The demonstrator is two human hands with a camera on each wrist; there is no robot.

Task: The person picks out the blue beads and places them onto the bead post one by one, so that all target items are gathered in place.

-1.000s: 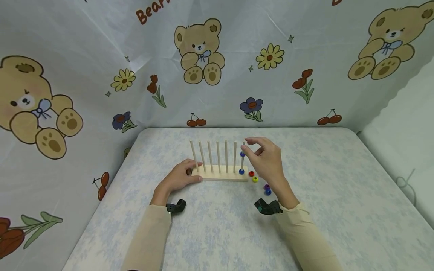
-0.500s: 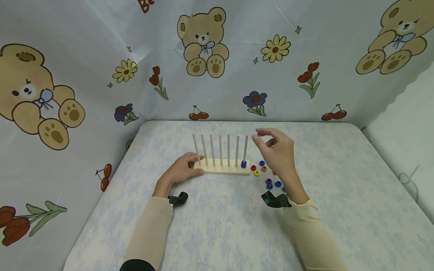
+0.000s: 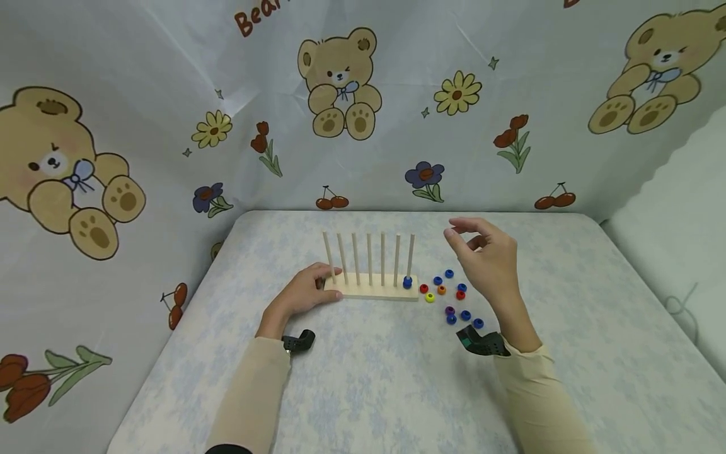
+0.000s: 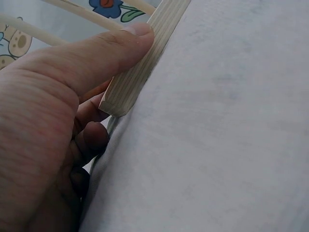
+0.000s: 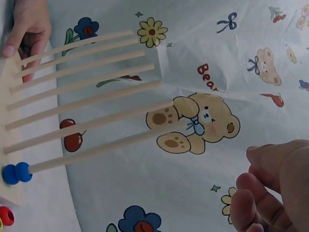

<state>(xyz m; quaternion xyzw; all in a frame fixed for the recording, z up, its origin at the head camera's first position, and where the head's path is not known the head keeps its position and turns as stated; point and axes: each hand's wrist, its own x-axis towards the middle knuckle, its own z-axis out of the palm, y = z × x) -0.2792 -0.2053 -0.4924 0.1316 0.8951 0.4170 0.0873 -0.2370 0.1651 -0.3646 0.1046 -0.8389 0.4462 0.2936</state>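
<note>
A wooden peg board (image 3: 371, 294) with a row of several upright pegs stands on the table. My left hand (image 3: 303, 291) grips its left end, the thumb along the front edge (image 4: 130, 87) and the fingers behind. Two blue beads (image 5: 17, 173) sit stacked at the bottom of the rightmost peg; the other pegs are bare. Up and to the right of that peg, my right hand (image 3: 489, 258) hovers in the air, fingers loosely bent, thumb and fingertips apart, nothing between them.
Loose beads lie right of the board: a yellow bead (image 3: 430, 297), an orange bead (image 3: 441, 290), a purple bead (image 3: 450, 310), red beads including one (image 3: 423, 288) beside the board, and several blue ones. A bear-printed cloth (image 3: 397, 75) hangs behind the table (image 3: 363, 378).
The upper blue bead has slid down the rightmost peg onto the lower one. My right hand has moved away to the right, uncovering more loose beads. My left hand stays on the board.
</note>
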